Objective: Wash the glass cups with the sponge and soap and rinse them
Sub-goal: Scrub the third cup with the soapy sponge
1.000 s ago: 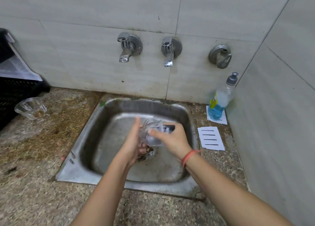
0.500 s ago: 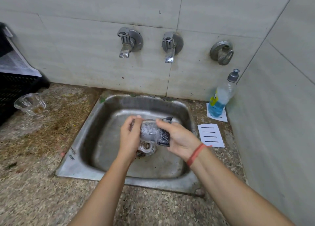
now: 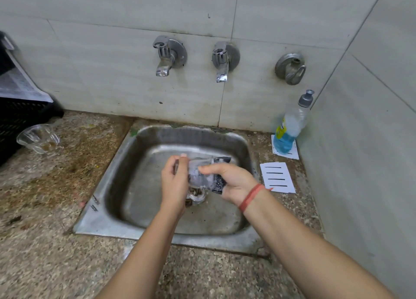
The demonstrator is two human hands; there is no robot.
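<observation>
Over the steel sink point(image 3: 225, 138), my left hand point(image 3: 174, 181) grips a soapy glass cup point(image 3: 198, 174) lying on its side. My right hand point(image 3: 234, 183) holds a dark sponge point(image 3: 218, 181) wrapped against the cup's outer wall, thumb on top. Another glass cup point(image 3: 38, 138) with brown residue stands on the counter at the far left. A soap bottle point(image 3: 290, 125) with blue liquid stands in the right corner by the wall.
Two taps point(image 3: 165, 57) point(image 3: 221, 60) and a wall valve point(image 3: 290, 67) sit above the sink, with no water running. A white slotted soap tray point(image 3: 278, 178) lies right of the sink. A black crate point(image 3: 20, 116) with newspaper stands at far left. The drain point(image 3: 197, 196) lies below my hands.
The cup turned from upright to lying sideways between my hands. My right hand shifted the sponge from the rim area to around the cup's outside.
</observation>
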